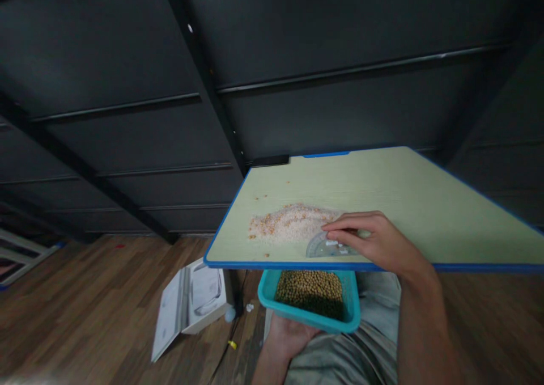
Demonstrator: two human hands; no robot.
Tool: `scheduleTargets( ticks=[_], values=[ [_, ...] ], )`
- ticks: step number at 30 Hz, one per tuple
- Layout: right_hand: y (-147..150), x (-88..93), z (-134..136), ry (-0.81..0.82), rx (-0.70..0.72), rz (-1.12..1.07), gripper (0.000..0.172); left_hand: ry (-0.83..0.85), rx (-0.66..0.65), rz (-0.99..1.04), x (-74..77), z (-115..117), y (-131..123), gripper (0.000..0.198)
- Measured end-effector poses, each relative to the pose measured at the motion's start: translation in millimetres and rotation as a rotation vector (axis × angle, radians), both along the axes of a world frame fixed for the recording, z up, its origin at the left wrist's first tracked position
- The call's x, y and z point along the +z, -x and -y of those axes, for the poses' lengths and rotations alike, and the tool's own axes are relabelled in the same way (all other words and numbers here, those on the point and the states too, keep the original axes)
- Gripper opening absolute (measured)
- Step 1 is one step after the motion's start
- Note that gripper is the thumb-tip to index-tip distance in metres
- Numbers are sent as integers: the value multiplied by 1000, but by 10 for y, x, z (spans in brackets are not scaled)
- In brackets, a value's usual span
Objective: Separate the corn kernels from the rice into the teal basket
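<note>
On the table (391,192) lies a spread heap of white rice-like grains mixed with yellow beans (293,223). My right hand (368,235) pinches a clear protractor (319,248), which rests at the heap's right side near the table's front edge. A turquoise plastic basin (306,315), partly filled with round tan beans (312,288), sits just below that edge over my lap. From underneath, my left hand (291,334) supports the basin, its fingers mostly hidden beneath. A few loose beans (266,255) are scattered around the heap.
A black flat object (270,161) lies at the table's far left corner. Dark panels (340,101) rise behind the table. On the wooden floor to the left stands an open white box (206,294), with a black cable (227,345) beside it.
</note>
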State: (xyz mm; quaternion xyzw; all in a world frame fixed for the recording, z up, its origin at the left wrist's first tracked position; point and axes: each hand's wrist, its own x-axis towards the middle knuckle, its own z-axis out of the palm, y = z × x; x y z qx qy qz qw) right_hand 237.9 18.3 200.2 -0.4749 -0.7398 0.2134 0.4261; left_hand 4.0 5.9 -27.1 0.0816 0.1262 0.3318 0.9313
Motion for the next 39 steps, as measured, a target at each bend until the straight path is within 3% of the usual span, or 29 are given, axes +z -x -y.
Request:
scheduleTargets(
  ticks=[6, 12, 22, 29, 39],
  values=[
    [51, -72, -74, -34, -11, 37, 15, 11, 4, -16, 92, 2, -38, 44],
    [147, -136, -206, -162, -80, 79, 19, -20, 6, -44, 45, 0, -43, 44],
    [167, -70, -129, -218, -115, 21, 21, -63, 21, -60, 68, 14, -32, 44],
    [144, -113, -170, -222, -122, 25, 19, -18, 27, -78, 0, 5, -19, 51],
    [181, -85, -146, -157, -70, 13, 19, -31, 29, -76, 49, 9, -25, 49]
  ],
)
